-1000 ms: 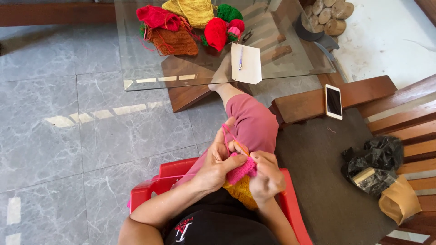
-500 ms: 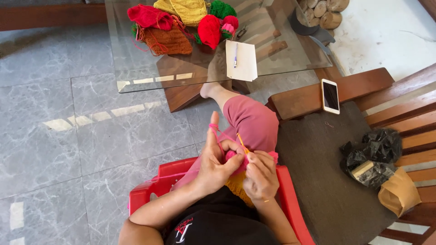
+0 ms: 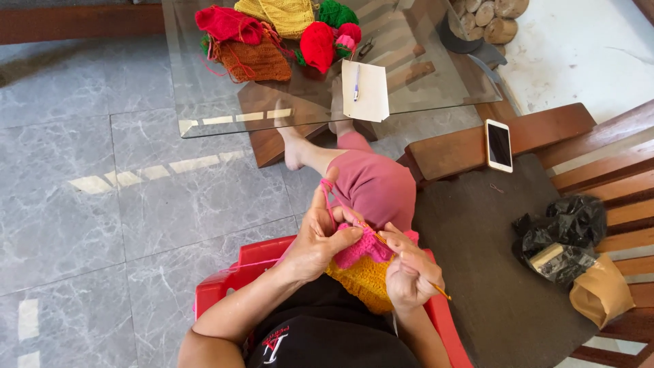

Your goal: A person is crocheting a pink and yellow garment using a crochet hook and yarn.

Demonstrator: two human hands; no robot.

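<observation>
— Where, that pink crochet piece (image 3: pixel 364 247)?
— Centre of the lap, on top of a yellow knitted piece (image 3: pixel 364 281), pinched between both hands.
— Left hand (image 3: pixel 317 235)?
— At nine o'clock of the pink piece, thumb pressed onto its edge, forefinger raised with pink yarn (image 3: pixel 328 194) looped over.
— Right hand (image 3: pixel 409 269)?
— At four o'clock, fingers curled tight round a crochet hook (image 3: pixel 409 262), tip buried in the pink stitches.
— Further out?
— Phone (image 3: pixel 499 145) at two o'clock on the wooden armrest; glass table (image 3: pixel 204 102) with wool at twelve.

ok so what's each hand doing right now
left hand: closed on the pink crochet piece, pink yarn over its raised finger
right hand: closed on the crochet hook
</observation>
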